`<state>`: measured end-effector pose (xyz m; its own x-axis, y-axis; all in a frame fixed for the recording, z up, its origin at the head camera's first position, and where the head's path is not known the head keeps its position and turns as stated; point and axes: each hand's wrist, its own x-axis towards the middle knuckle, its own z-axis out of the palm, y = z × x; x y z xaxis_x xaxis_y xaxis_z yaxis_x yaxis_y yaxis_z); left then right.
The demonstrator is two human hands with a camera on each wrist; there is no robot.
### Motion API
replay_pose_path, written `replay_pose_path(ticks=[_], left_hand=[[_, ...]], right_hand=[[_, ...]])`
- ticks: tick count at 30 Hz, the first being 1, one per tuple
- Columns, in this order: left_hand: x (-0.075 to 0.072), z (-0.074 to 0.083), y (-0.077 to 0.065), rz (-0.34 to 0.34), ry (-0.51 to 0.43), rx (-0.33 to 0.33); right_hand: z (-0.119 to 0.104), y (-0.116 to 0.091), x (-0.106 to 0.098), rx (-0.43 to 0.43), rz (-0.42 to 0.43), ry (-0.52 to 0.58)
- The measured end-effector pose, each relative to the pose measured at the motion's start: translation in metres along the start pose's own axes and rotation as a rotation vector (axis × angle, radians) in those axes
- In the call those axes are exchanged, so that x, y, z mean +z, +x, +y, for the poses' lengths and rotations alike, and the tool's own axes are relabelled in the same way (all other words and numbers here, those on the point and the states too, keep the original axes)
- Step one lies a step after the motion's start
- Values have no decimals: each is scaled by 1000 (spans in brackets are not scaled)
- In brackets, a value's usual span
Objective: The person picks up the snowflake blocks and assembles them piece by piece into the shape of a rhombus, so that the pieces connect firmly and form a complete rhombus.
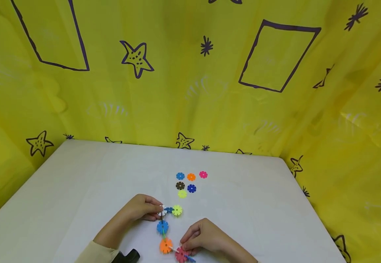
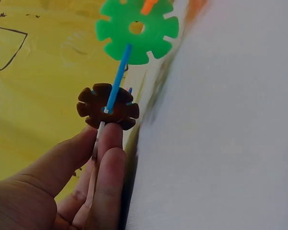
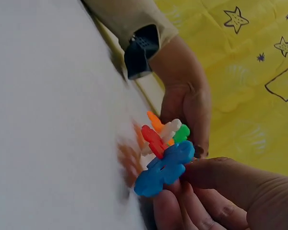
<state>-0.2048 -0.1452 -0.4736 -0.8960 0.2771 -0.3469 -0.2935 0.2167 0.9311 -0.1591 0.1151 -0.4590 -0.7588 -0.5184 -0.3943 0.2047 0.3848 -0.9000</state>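
Note:
My two hands hold a linked chain of notched plastic discs, joined slot to slot. My left hand [image 1: 142, 207] pinches the white disc [image 1: 161, 210] at its upper end, between thumb and fingers. From that disc a dark blue disc and a yellow disc [image 1: 177, 210] branch right. Downward run a brown disc [image 2: 108, 105], a blue disc [image 1: 162, 227], a green disc [image 2: 137, 45], an orange disc [image 1: 166, 246], another white one and a pinkish-red disc [image 1: 181, 255]. My right hand [image 1: 207, 235] pinches the lower end, fingertips at the pinkish-red disc and the blue end disc [image 3: 163, 172].
Several loose discs lie flat on the white table [image 1: 243, 190] beyond my hands, among them a pink disc [image 1: 203, 174], a brown disc [image 1: 180, 185] and a yellow disc [image 1: 182, 194]. A yellow patterned curtain [image 1: 177, 91] surrounds the table's back and sides. A black device [image 1: 129, 256] sits at my left wrist.

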Motion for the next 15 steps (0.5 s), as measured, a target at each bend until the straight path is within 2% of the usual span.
replay_pose_path(ticks=[3, 7, 11, 15], left_hand=[[-3, 1, 4, 15, -13, -4], [-4, 1, 5, 1, 7, -27], [-5, 2, 1, -50, 78, -37], [-10, 8, -2, -60, 160, 11]], right_hand=[[-4, 9, -17, -7, 16, -51], [-9, 19, -40, 7, -21, -144], [-14, 22, -55, 34, -84, -214], [-18, 22, -62, 36, -118, -236]])
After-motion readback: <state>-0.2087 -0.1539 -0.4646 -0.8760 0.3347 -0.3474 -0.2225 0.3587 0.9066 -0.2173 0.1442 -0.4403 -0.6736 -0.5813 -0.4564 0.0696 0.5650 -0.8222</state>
